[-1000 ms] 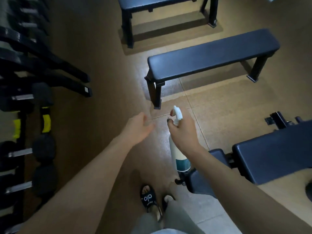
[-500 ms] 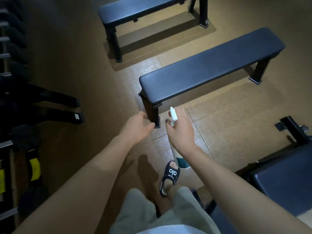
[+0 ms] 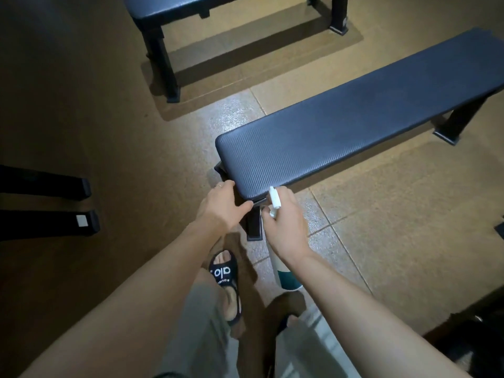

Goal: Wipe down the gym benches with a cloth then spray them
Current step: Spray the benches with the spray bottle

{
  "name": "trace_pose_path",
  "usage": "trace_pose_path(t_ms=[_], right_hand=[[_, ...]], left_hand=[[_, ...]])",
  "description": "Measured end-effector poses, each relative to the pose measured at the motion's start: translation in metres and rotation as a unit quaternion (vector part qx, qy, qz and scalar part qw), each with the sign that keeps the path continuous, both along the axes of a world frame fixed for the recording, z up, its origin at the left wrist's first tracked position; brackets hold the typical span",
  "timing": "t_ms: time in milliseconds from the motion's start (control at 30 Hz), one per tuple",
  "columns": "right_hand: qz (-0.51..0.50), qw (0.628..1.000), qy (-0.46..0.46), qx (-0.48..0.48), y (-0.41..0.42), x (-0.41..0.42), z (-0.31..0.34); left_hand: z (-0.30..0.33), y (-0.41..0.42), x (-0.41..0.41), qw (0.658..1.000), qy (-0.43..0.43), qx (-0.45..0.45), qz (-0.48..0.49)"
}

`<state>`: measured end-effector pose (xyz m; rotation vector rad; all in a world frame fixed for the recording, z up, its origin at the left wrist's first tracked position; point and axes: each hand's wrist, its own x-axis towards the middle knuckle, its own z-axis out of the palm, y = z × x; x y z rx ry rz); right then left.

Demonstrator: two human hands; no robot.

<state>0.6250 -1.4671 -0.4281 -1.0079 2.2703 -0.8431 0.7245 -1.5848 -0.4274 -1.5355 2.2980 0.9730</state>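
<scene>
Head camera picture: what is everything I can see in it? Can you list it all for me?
near bench: 1, dark blue pad on black legs, centre to right
far bench: 1, dark blue pad on black legs, top
spray bottle: 1, white with teal base and white nozzle, in the right hand
rack feet: 2, black, left edge on the floor
floor: 1, brown, with paler tiles near the benches
dark gear: 1, black, lower right corner, too cut off to name
sandal: 1 plainly seen, black with white letters, bottom centre
shorts: 1, grey, bottom centre
left hand: 1, open, at the near bench's end
right hand: 1, grips the spray bottle
</scene>
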Motion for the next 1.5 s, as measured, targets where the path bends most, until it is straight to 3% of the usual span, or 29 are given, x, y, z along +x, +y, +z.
trace_pose_path(t_ms=[200, 467, 667, 1000, 1167, 1500], right_hand=[[-0.012, 0.999, 0.017, -0.030, -0.042, -0.017, -0.120], [0.016, 0.997, 0.044, -0.065, -0.050, -0.029, -0.207], [0.047, 0.993, 0.050, -0.096, -0.043, -0.024, -0.227], [0.091, 0.992, 0.048, -0.075, -0.041, -0.030, -0.221], [0.119, 0.985, 0.049, -0.116, -0.046, -0.037, -0.205], [0.027, 0.992, 0.040, -0.118, -0.021, -0.089, -0.214]], left_hand=[[-0.137, -0.029, -0.017, 0.999, 0.024, -0.014, 0.031], [-0.217, -0.029, -0.018, 0.976, 0.148, -0.142, 0.074], [-0.228, -0.023, -0.018, 0.964, 0.148, -0.212, 0.063], [-0.221, -0.019, -0.026, 0.966, 0.108, -0.222, 0.073], [-0.215, -0.013, -0.029, 0.968, 0.084, -0.221, 0.081], [-0.206, -0.009, -0.046, 0.968, 0.006, -0.239, 0.081]])
